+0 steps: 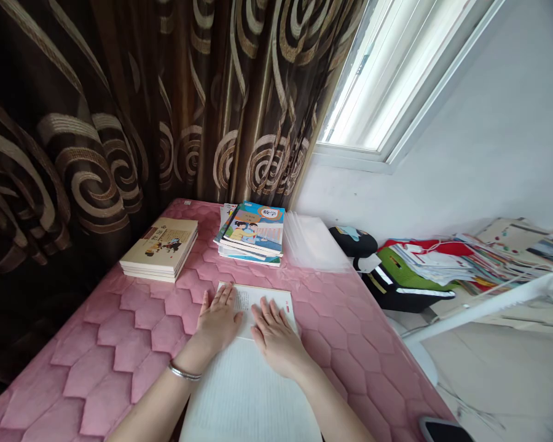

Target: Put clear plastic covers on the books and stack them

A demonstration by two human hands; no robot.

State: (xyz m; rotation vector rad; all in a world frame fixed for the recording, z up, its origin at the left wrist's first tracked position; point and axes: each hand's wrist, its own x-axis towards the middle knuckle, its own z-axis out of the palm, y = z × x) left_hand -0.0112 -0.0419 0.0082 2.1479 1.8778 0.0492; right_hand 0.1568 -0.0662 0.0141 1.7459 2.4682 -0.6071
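Note:
An open book (253, 393) with printed pages lies in front of me, its lower part running out of the bottom of the view. My left hand (219, 320) rests flat on the left side of its upper page, fingers stretched and a silver bangle at the wrist. On the right side of the same page lies my right hand (276, 336), palm down with fingers extended. Neither hand grips anything. Part of the page's print is covered by the hands.
A stack of beige books (161, 248) stands at the back left, and colourful textbooks (255, 227) are piled at back centre. Beside them lie clear plastic covers (316, 242). A phone-like dark object (445, 430) sits at the pink padded table's (133, 344) front right.

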